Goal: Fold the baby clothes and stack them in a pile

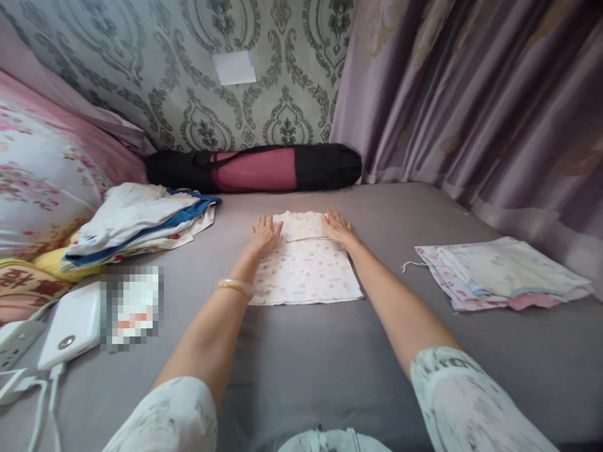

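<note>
A pale cloth with a small print [308,273] lies flat on the grey sheet [301,351], its far part folded over toward me. My left hand [267,235] rests with spread fingers on the cloth's far left edge, a bangle on that wrist. On the far right edge of the folded part lies my right hand [338,227], palm down, fingers apart. Neither hand grips the cloth.
Stacked cloths [136,216] lie at the left, more folded cloths [509,270] at the right. A long black and pink bag [254,169] lies along the wall. A white power bank [73,323] with cables and a power strip [19,342] are at the near left.
</note>
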`<state>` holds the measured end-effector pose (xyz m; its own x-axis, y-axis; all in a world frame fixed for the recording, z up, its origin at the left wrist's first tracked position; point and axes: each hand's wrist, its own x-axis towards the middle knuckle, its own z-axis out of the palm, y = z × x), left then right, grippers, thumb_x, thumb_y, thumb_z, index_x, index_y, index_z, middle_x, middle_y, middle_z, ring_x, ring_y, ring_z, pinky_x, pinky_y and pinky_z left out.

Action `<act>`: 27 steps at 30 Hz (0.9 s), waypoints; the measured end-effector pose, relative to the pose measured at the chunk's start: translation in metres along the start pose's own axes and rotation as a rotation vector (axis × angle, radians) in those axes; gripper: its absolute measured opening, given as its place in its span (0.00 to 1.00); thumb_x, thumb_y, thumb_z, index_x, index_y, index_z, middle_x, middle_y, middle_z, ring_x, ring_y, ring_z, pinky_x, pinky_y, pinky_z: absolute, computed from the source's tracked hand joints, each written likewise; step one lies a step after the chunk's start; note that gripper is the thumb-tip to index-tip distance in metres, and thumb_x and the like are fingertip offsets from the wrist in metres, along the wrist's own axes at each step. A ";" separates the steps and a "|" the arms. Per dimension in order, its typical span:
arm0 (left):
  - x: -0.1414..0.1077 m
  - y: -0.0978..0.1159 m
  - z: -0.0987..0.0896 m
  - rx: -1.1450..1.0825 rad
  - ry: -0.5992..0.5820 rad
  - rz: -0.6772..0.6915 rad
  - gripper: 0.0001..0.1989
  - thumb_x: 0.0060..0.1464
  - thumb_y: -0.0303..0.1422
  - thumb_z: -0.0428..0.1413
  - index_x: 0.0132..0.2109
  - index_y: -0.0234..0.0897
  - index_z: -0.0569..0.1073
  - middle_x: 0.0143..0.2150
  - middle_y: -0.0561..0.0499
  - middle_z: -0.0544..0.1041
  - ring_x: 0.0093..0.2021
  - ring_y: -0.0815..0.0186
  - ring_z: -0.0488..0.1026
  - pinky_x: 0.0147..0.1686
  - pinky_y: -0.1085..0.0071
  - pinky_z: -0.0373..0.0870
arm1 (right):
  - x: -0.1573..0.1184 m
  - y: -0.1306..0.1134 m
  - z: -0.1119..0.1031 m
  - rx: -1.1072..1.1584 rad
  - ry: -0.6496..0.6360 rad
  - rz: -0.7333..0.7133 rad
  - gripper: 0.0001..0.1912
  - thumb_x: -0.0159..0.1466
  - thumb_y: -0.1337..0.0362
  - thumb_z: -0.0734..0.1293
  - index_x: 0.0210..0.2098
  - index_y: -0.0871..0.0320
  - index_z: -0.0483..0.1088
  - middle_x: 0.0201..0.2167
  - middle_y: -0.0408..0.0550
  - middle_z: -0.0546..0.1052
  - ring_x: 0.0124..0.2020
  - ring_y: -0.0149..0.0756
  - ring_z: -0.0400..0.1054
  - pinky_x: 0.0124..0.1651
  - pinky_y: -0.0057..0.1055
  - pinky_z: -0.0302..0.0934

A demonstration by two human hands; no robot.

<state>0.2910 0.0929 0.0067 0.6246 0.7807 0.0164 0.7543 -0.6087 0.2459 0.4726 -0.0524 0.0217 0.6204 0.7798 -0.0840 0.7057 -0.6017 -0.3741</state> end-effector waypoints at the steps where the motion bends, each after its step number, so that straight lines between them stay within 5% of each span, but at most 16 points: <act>1: -0.005 -0.004 -0.005 0.019 -0.010 0.040 0.35 0.64 0.48 0.31 0.70 0.31 0.51 0.71 0.38 0.51 0.71 0.53 0.45 0.65 0.48 0.48 | -0.008 0.004 -0.004 -0.018 0.008 -0.051 0.34 0.70 0.50 0.41 0.70 0.60 0.44 0.72 0.53 0.41 0.72 0.43 0.32 0.69 0.50 0.31; 9: -0.085 -0.031 -0.003 0.117 -0.121 0.409 0.34 0.65 0.49 0.32 0.70 0.32 0.52 0.72 0.42 0.47 0.72 0.58 0.40 0.68 0.56 0.39 | -0.091 0.025 0.016 -0.140 -0.077 -0.414 0.36 0.70 0.49 0.44 0.70 0.66 0.45 0.71 0.54 0.43 0.72 0.39 0.33 0.70 0.40 0.28; 21: -0.097 -0.024 -0.003 0.166 -0.083 0.380 0.32 0.66 0.46 0.33 0.69 0.34 0.52 0.72 0.41 0.47 0.72 0.56 0.41 0.68 0.52 0.40 | -0.101 0.018 0.013 -0.218 -0.076 -0.402 0.34 0.70 0.53 0.47 0.69 0.67 0.47 0.71 0.56 0.44 0.71 0.41 0.35 0.70 0.44 0.27; 27: -0.138 -0.005 -0.008 0.159 -0.110 0.582 0.33 0.66 0.48 0.34 0.70 0.34 0.51 0.72 0.42 0.47 0.72 0.58 0.40 0.68 0.54 0.35 | -0.141 -0.001 0.013 -0.162 -0.094 -0.590 0.31 0.71 0.51 0.47 0.70 0.56 0.49 0.72 0.51 0.44 0.72 0.42 0.34 0.70 0.47 0.26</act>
<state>0.1998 -0.0106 0.0110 0.9540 0.2998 0.0028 0.2986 -0.9511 0.0789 0.3796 -0.1595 0.0223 0.0826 0.9965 0.0105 0.9681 -0.0777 -0.2381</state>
